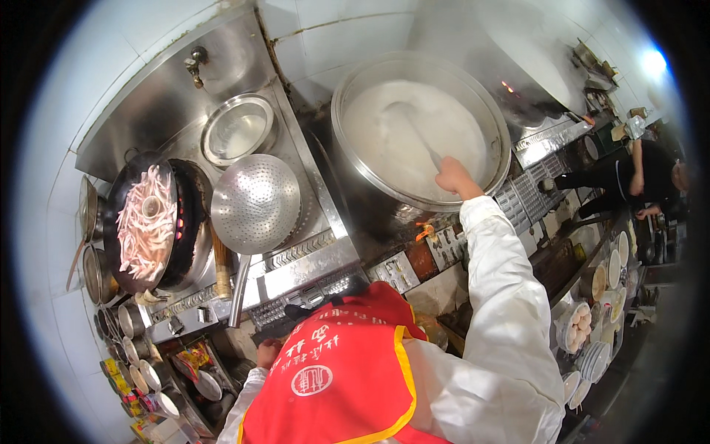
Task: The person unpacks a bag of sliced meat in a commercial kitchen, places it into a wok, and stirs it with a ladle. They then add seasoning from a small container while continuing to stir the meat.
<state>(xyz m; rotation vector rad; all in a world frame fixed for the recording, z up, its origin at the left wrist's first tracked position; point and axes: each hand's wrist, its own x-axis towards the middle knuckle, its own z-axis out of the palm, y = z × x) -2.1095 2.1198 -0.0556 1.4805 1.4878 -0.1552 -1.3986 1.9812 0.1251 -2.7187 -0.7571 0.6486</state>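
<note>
My right hand (456, 176) grips the handle of a large ladle (413, 125), whose bowl is in the cloudy white liquid (377, 150) of a big steaming metal pot (346, 158). Down by the front edge of the stove, beside my red apron (344, 366), is my left hand (269, 353); part of it is hidden, and whether it holds anything does not show. Left of the pot, a perforated metal strainer (255, 202) rests over the counter, its handle towards me.
A wok (113, 244) of pale strips, probably chicken feet, stands tilted beside a glowing burner (180, 222). Behind the strainer is a metal basin (209, 139), near a wall tap (194, 66). Bowls and eggs (579, 327) stand at right. A person in black (649, 172) is farther right.
</note>
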